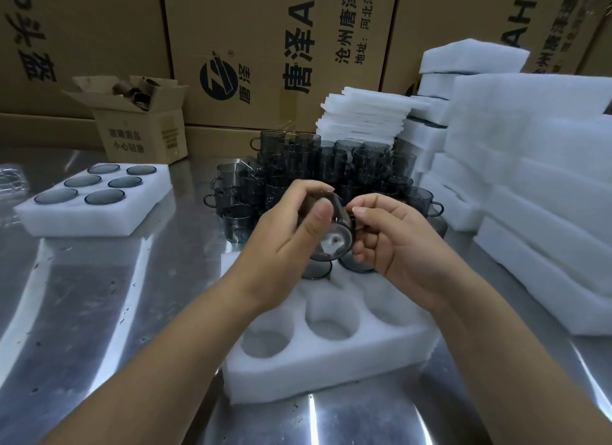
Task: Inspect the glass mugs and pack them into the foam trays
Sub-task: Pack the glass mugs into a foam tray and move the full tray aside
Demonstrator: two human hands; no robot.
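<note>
Both hands grip one mug (334,234): left hand (291,222) curled round its wall, thumb pressed on the side; right hand (394,242) pinching the handle side. It is held tilted in the air, base toward the person, over the far end of the foam tray (331,375) by the tabletop's front edge.

Risk: smooth glass slips and drops onto the seated mugs (316,272) just beneath, glass on glass. Knuckles are near the stacked mugs (314,166) beyond; a forward nudge could topple them.

Room: empty pockets toward the front edge, bare steel leftward. Foam stacks (546,212) crowd the right edge.
</note>
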